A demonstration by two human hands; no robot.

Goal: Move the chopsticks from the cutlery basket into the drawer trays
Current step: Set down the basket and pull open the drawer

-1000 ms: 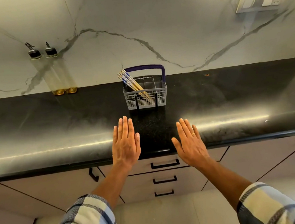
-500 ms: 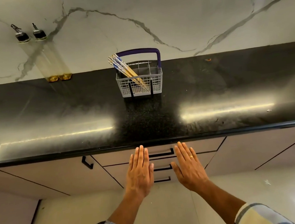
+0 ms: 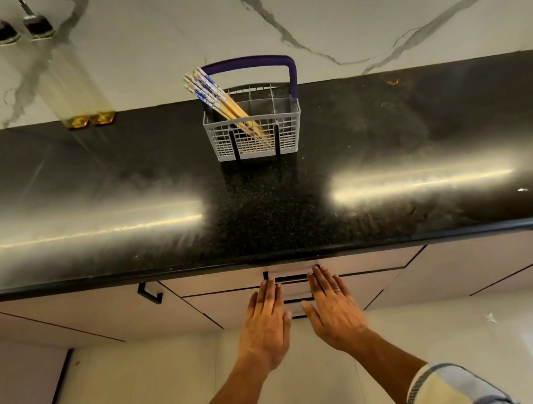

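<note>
The grey cutlery basket (image 3: 253, 129) with its purple handle stands on the black worktop (image 3: 91, 195), close to the marble wall. A bunch of chopsticks (image 3: 218, 101) leans out of the basket's left side, patterned ends up. Well in front of the basket, below the worktop's edge, both hands are flat with fingers outstretched, holding nothing: the left hand (image 3: 266, 326) and right hand (image 3: 334, 310) flank the top drawer's black handle (image 3: 291, 277), fingertips at it. The drawer is closed.
</note>
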